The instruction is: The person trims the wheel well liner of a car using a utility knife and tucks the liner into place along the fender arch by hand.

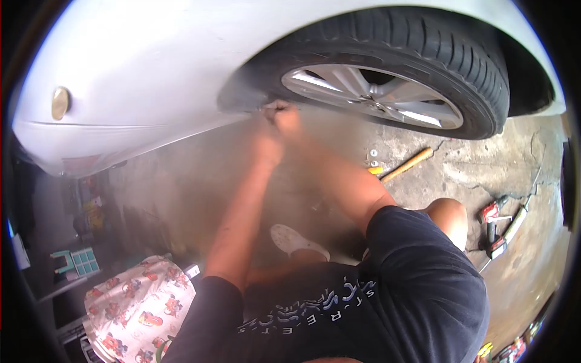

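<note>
Both my hands meet at the lower edge of the white car's bumper (151, 103), where it joins the front of the wheel arch. My right hand (284, 116) is closed with its fingers curled at that edge. What it grips, if anything, I cannot make out. Close against it is my left hand (266, 136), its fingers smeared and partly hidden, so their state is unclear. Just right of my hands is the car's tyre (417, 36), with a silver alloy wheel (387, 100) turned outward at an angle.
On the concrete floor (484, 160) lie a wooden handle (408, 164), a yellow object (376, 170) and small washer-like pieces. A red-and-black power tool (491, 210) lies further right. At lower left are a printed cloth (142, 308) and a teal compartment tray (82, 262).
</note>
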